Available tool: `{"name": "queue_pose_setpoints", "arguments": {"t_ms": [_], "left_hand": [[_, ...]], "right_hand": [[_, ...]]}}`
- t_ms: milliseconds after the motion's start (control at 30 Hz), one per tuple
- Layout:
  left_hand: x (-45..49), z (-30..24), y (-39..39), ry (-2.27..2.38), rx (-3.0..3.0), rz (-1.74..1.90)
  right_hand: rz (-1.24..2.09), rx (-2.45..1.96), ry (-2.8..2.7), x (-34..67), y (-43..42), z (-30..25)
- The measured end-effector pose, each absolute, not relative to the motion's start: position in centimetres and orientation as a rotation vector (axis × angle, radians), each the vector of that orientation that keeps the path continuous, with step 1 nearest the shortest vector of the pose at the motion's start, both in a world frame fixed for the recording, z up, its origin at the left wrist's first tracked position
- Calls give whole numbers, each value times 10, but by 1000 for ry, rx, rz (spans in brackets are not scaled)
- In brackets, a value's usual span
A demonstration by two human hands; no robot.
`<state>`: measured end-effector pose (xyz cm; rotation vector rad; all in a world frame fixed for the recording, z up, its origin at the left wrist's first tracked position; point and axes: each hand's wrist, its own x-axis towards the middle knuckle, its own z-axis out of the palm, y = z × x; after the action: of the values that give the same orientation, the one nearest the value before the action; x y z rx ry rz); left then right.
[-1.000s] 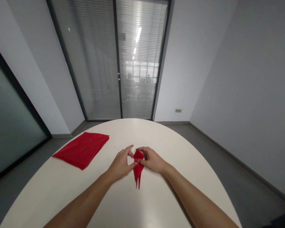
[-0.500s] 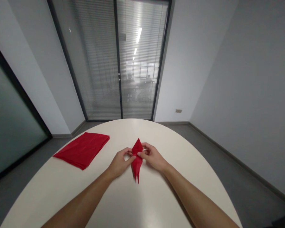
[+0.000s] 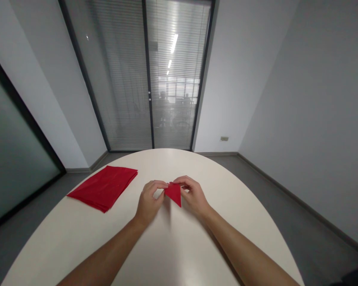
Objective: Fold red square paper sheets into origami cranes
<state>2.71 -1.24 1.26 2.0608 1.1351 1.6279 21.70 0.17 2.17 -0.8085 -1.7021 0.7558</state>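
Observation:
A small folded piece of red paper (image 3: pixel 174 193) is held just above the white oval table (image 3: pixel 167 246), near its middle. It shows as a narrow triangle with its tip pointing down and to the right. My left hand (image 3: pixel 148 201) pinches its left corner with curled fingers. My right hand (image 3: pixel 193 195) grips its top right side between thumb and fingers. The two hands sit close together with the paper between them.
A flat stack of red paper sheets (image 3: pixel 104 186) lies on the table's left side. Beyond the far edge of the table stand glass doors with blinds (image 3: pixel 149 75). Grey floor surrounds the table on both sides.
The red paper was a long piece with two points trailing toward me; both hands lifted and turned it, and now it shows as a short triangle held higher and farther from me.

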Motion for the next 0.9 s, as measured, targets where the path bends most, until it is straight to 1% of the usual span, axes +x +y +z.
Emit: {"name": "queue_pose_setpoints", "arguments": {"t_ms": [167,333,533,700,900], "left_hand": [[21,5,-5,1163,2196,1553],[21,-2,-5,1274,2250,1266],[20,-6,-6,1333,2261,1024],[21,-5,-6,1427,2223,958],[23,-3,-6,1501,2206,989]], "right_hand": [[682,-859,-1878,222,3,15],[513,-967,-2121,229,6,9],[473,-995,-2252,230,7,5],[447,-976,-2293,231,4,9],[461,-1014,-2273,229,5,11]]}}
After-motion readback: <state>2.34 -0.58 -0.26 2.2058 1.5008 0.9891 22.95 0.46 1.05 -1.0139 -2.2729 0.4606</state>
